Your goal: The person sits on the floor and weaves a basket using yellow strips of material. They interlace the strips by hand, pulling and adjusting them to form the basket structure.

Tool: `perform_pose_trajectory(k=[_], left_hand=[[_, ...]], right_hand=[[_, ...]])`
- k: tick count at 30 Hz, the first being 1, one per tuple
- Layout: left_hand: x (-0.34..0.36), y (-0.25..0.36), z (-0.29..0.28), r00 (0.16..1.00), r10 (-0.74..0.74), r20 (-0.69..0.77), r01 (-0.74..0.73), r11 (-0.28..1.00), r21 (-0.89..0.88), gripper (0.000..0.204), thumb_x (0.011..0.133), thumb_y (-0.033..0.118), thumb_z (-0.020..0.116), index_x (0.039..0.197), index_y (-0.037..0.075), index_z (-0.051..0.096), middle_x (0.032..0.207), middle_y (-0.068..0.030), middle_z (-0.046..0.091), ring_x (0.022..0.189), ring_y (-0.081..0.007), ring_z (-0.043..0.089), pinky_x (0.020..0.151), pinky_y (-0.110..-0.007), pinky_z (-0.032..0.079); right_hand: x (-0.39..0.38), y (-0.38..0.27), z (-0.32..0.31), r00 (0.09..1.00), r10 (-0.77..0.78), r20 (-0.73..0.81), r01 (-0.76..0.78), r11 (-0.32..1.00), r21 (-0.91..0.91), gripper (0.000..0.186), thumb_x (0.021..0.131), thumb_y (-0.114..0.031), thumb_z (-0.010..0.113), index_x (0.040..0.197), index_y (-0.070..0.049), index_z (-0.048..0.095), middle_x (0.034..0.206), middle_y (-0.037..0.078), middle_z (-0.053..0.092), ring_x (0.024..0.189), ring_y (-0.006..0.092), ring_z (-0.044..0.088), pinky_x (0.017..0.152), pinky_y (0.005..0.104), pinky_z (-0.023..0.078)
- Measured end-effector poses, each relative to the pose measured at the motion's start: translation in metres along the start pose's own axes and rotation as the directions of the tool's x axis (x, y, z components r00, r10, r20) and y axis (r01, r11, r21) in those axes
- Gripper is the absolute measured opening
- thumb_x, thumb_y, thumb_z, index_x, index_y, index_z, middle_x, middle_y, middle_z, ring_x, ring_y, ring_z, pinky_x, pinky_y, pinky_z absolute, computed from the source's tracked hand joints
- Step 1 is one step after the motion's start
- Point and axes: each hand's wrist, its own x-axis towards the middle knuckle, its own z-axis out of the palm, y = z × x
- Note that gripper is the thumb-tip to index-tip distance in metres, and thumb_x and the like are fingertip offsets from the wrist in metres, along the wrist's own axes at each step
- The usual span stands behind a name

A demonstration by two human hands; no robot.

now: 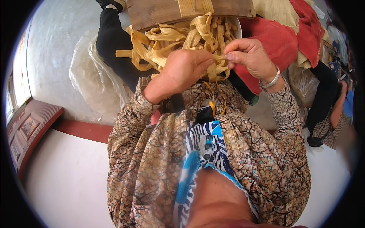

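Close together in front of me, both hands work at one thin yellow-tan strip (219, 58). My left hand (180, 70) is closed, its fingers curled round the near end of the strip. Thumb and forefinger of my right hand (249, 57) pinch the strip's other end; a pale bracelet circles that wrist. Behind and below the hands lies a tangled heap of flat, looped yellow-tan strips (163, 41), in a white-rimmed container (239, 30). What kind of material the strips are, I cannot tell. My left fingertips partly hide the held piece.
A wooden board (156, 14) lies across the heap's far side, with a paler slat (195, 7) on it. Clear plastic sheeting (91, 72) sits on the floor at left. Red cloth (266, 45) lies to the right. Another person's arm (338, 104) shows at the far right.
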Motion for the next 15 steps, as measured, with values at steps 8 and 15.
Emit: perform_pose_trajectory(k=[8, 15], left_hand=[[0.025, -0.001, -0.025, 0.987, -0.118, -0.108, 0.117, 0.993, -0.017, 0.023, 0.096, 0.013, 0.055, 0.106, -0.006, 0.063, 0.084, -0.0115, 0.066, 0.075, -0.0142, 0.058, 0.070, -0.029, 0.048], [0.070, -0.047, -0.048, 0.954, -0.193, -0.229, 0.102, 0.928, -0.359, 0.023, 0.097, 0.012, 0.054, 0.109, -0.006, 0.062, 0.077, 0.0017, 0.056, 0.069, -0.0054, 0.050, 0.061, -0.021, 0.043]], right_hand=[[0.030, -0.002, 0.000, 0.952, -0.199, -0.231, 0.154, 0.968, -0.197, 0.015, 0.092, -0.013, 0.064, 0.101, -0.001, 0.067, 0.076, -0.002, 0.062, 0.065, 0.0043, 0.057, 0.060, 0.0195, 0.049], [0.076, -0.011, -0.005, 0.826, -0.422, -0.374, 0.281, 0.883, -0.376, 0.014, 0.095, -0.011, 0.060, 0.101, 0.000, 0.064, 0.073, -0.005, 0.058, 0.064, 0.0030, 0.049, 0.058, 0.0200, 0.043]])
